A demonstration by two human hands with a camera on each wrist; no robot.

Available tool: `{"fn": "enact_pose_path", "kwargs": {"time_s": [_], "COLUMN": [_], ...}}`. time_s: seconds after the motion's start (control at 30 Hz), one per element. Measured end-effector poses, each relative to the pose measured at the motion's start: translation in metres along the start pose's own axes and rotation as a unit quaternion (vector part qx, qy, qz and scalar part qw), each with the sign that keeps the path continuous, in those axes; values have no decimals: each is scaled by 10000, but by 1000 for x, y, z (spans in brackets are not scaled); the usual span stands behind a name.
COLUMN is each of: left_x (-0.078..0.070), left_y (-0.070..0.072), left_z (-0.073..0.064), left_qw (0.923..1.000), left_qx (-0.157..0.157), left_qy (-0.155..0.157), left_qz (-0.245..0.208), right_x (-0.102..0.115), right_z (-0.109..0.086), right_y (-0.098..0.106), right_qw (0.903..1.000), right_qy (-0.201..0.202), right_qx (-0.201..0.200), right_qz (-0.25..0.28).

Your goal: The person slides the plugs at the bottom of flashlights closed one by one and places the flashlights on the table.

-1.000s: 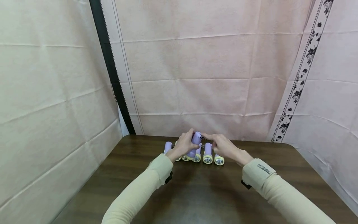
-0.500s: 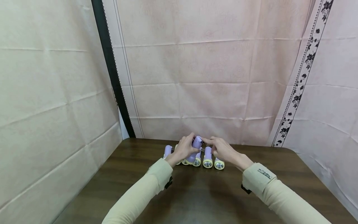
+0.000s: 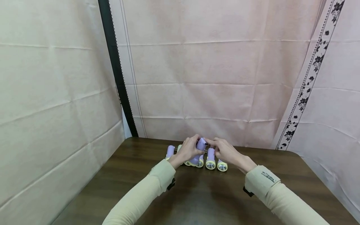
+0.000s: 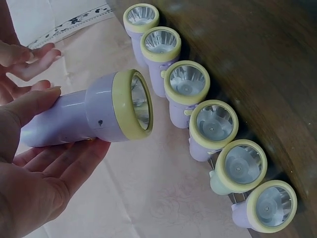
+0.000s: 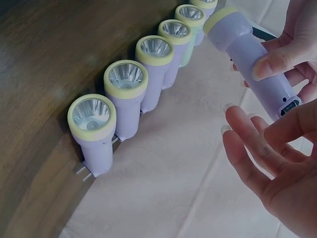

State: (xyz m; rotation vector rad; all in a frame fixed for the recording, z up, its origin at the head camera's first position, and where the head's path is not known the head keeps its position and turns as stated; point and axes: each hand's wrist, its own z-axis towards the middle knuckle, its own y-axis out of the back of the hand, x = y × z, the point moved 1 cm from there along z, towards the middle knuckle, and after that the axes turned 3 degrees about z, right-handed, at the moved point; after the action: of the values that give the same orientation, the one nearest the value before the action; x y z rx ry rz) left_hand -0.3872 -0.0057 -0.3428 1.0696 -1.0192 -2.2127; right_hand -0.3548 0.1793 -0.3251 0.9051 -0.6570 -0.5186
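From where I stand, the tabletop (image 3: 202, 200) carries a row of six flashlights (image 3: 210, 162), one mint-bodied, lenses toward the person; I judge the work partly done: six arranged, one not set down. The left hand (image 3: 187, 150) is clamped round that unit's barrel; the right hand (image 3: 225, 151) has its fingers apart, grasping nothing, index finger at the tail, contact uncertain. The held flashlight (image 4: 77, 116) is in the air near the row, long axis tilted, lens end toward the person and apparently downward, tail raised, exposing a dark recess (image 5: 289, 106).
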Motion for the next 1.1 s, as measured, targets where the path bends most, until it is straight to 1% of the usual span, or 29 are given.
{"fn": "enact_pose_path", "kwargs": {"time_s": [0.07, 0.13, 0.27, 0.4, 0.5, 0.57, 0.63, 0.73, 0.83, 0.9, 0.97, 1.1], "left_x": [1, 2, 7, 16, 26, 35, 45, 58, 70, 76, 81, 86], "left_y": [1, 1, 5, 14, 22, 27, 29, 30, 25, 21, 18, 10], "left_z": [-1, -1, -1, -4, -8, -13, -17, -27, -38, -46, -53, -61], "left_qw": [10000, 10000, 9995, 9975, 9932, 9884, 9828, 9725, 9596, 9513, 9441, 9276], "left_qx": [3, 79, 248, 413, 551, 663, 744, 834, 968, 1057, 1092, 1105], "left_qy": [-16, 27, 181, 529, 883, 1109, 1270, 1350, 1401, 1437, 1497, 1480], "left_qz": [14, 2, 63, 205, 516, 803, 1111, 1702, 2240, 2513, 2726, 3248], "right_x": [-1, -3, -6, -7, -8, -10, -14, -20, -25, -28, -30, -35], "right_z": [0, 0, 0, 1, 1, 1, -1, -6, -11, -14, -17, -23], "right_y": [-2, -5, -11, -14, -14, -13, -11, -11, -13, -15, -16, -15], "right_qw": [9999, 9995, 9990, 9987, 9983, 9980, 9977, 9970, 9970, 9969, 9966, 9956], "right_qy": [10, 10, -5, -80, -203, -284, -323, -358, -384, -436, -501, -649], "right_qx": [-24, -1, 34, -79, -149, -204, -299, -471, -526, -514, -517, -535], "right_qz": [135, 303, 455, 493, 517, 525, 513, 494, 424, 403, 408, 420]}}
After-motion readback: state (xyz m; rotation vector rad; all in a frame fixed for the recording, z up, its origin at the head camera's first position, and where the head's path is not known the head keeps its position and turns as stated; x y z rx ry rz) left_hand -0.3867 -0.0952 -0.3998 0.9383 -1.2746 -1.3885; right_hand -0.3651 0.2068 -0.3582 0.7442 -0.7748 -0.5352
